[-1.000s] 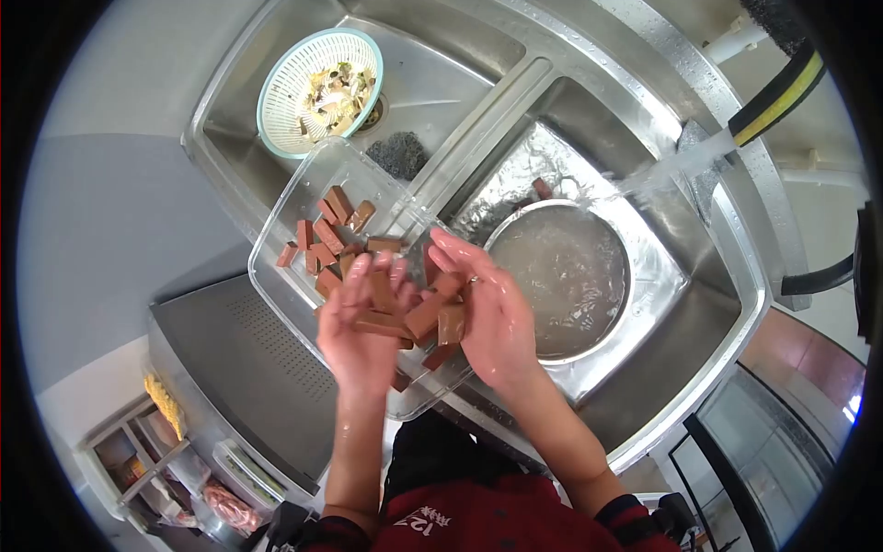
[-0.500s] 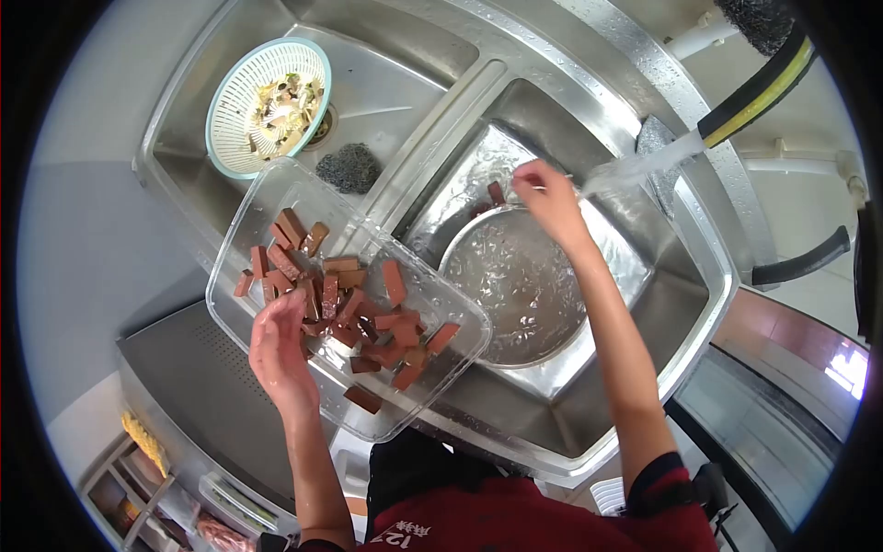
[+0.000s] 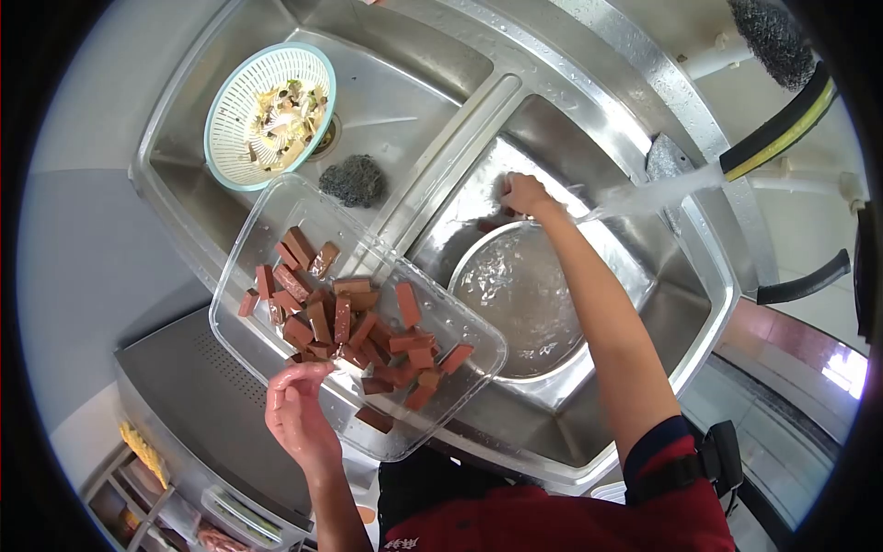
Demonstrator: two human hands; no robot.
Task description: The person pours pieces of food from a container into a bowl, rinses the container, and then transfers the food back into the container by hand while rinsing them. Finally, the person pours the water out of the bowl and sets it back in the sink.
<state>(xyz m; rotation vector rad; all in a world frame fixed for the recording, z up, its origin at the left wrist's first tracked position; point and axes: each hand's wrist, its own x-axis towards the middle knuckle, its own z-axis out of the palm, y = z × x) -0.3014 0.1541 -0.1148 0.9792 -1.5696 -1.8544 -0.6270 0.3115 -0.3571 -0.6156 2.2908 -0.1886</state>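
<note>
A clear plastic container (image 3: 241,322) holds many wet, reddish-brown rectangular blocks (image 3: 317,317) and lies tilted across the sink's edge and divider. At its near-left rim is my left hand (image 3: 299,414), fingers loosely bent, with no block seen in it. My right hand (image 3: 526,195) reaches down into the right basin, beyond a round metal bowl of cloudy water (image 3: 520,299). Its fingers are closed around a reddish-brown block (image 3: 509,212), mostly hidden by the hand. Beside it, another dark red block (image 3: 487,224) lies near the bowl's rim.
Water streams from a black-and-yellow hose (image 3: 782,124) into the right basin. The left basin holds a white strainer basket with food scraps (image 3: 225,124) and a steel-wool scrubber (image 3: 353,180). A grey cloth-like piece (image 3: 664,161) hangs on the far rim.
My left hand has drawn back from over the blocks to the container's near rim. My right hand has lowered to the blocks beyond the bowl, closing on one. The view shifts slightly.
</note>
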